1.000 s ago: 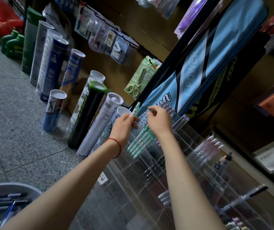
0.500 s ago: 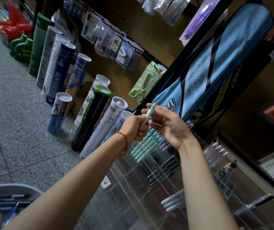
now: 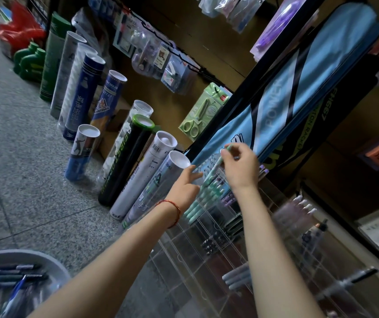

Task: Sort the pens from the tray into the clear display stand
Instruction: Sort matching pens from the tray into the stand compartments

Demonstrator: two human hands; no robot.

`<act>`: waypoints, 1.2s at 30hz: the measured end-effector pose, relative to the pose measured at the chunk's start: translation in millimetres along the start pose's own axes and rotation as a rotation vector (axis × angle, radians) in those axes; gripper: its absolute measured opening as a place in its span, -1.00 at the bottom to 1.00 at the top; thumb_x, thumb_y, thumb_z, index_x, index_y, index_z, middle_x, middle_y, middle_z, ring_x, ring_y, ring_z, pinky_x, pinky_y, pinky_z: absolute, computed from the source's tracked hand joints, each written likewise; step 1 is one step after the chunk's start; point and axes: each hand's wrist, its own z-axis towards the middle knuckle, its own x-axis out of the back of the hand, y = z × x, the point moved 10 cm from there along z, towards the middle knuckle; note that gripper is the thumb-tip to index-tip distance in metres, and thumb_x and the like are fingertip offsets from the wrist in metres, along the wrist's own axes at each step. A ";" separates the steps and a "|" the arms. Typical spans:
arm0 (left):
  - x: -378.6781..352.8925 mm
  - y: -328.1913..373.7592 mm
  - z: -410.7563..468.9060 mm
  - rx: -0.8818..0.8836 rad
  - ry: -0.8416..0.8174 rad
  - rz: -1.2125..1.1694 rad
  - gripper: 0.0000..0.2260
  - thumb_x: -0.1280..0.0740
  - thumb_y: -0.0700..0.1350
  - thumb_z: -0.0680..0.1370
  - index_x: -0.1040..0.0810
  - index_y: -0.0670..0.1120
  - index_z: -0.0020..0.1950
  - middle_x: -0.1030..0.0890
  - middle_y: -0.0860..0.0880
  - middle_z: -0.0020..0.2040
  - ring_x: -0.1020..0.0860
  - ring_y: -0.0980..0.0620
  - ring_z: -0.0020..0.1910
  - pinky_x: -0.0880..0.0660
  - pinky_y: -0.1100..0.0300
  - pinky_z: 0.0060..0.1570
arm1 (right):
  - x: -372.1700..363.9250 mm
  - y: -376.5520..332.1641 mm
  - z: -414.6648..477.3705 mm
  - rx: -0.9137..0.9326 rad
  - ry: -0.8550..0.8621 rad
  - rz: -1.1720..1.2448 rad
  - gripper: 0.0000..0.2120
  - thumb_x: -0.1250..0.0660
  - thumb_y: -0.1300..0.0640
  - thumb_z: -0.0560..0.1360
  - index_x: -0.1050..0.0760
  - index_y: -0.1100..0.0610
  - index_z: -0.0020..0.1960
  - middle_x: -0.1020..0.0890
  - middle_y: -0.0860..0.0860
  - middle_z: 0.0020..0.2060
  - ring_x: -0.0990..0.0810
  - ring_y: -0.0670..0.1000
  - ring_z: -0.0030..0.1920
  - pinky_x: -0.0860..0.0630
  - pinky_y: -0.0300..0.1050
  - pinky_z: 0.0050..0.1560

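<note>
The mint-green pen (image 3: 217, 165) is pinched near its upper end by the right hand (image 3: 241, 168), tilted with its lower end pointing down into the top slot of the clear display stand (image 3: 195, 267), just above the matching mint pens (image 3: 197, 203) already lying below the fingers. To seat it well, I judge the pen should be lined up parallel with those neighbours and slid down the slot rather than dropped – the narrow dividers could catch the tip. The right wrist is bent downward, fingers curled over the pen from above. The left hand (image 3: 185, 188), just beside it, grasps nothing – fingers loosely stretched toward the stand's edge; whether they touch it I cannot tell. Well behind the left forearm sits the tray (image 3: 23, 255), with more pens (image 3: 12, 278) in it.
</note>
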 end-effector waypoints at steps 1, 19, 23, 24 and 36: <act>-0.4 -1.5 0.4 0.005 0.000 0.011 -0.41 -0.10 -0.44 0.51 -0.07 -0.11 0.50 -0.36 -0.04 0.42 -0.41 0.16 0.07 -0.36 0.47 -0.19 | -5.4 5.7 -2.4 -0.012 -0.021 0.000 -0.97 -0.32 0.24 0.50 -0.51 0.16 -0.06 -0.54 -0.04 -0.21 -0.56 0.01 -0.12 -0.55 -0.10 -0.01; 0.1 -9.4 -2.8 0.035 0.007 0.066 -0.34 -0.08 -0.44 0.48 0.02 -0.05 0.52 -0.33 0.07 0.44 -0.44 0.22 -0.28 -0.38 0.21 -0.31 | -59.0 56.7 -26.1 -0.162 -0.355 -0.285 -0.77 -0.11 0.10 0.59 -0.47 0.20 -0.06 -0.53 0.12 -0.17 -0.47 0.05 -0.19 -0.40 -0.15 -0.29; 0.4 -9.6 1.7 0.042 -0.024 0.095 -0.35 -0.07 -0.45 0.49 0.04 -0.09 0.52 -0.32 0.01 0.45 -0.41 0.23 0.02 -0.32 0.42 -0.18 | -64.3 56.2 -27.7 -0.137 -0.413 -0.453 -0.80 -0.08 0.04 0.59 -0.40 0.13 0.01 -0.53 0.11 -0.04 -0.52 0.14 -0.03 -0.53 0.11 0.00; 0.3 -9.8 3.1 0.050 -0.030 0.106 -0.35 -0.07 -0.44 0.49 0.05 -0.10 0.52 -0.32 0.01 0.45 -0.38 0.21 0.06 -0.30 0.44 -0.17 | -63.9 55.6 -27.3 -0.141 -0.422 -0.463 -0.80 -0.08 0.04 0.59 -0.41 0.13 0.02 -0.54 0.10 -0.04 -0.53 0.16 -0.02 -0.53 0.12 0.00; 43.8 13.7 -7.4 -0.040 0.073 0.293 -0.58 -0.10 -0.43 0.49 -0.35 -0.21 0.33 -0.48 -0.15 0.26 -0.47 -0.03 0.11 -0.48 0.17 -0.01 | -13.1 -28.2 -1.6 0.047 -0.134 -0.385 -0.76 -0.12 0.06 0.60 -0.46 0.16 0.14 -0.55 0.03 -0.10 -0.55 0.09 -0.03 -0.52 0.02 0.01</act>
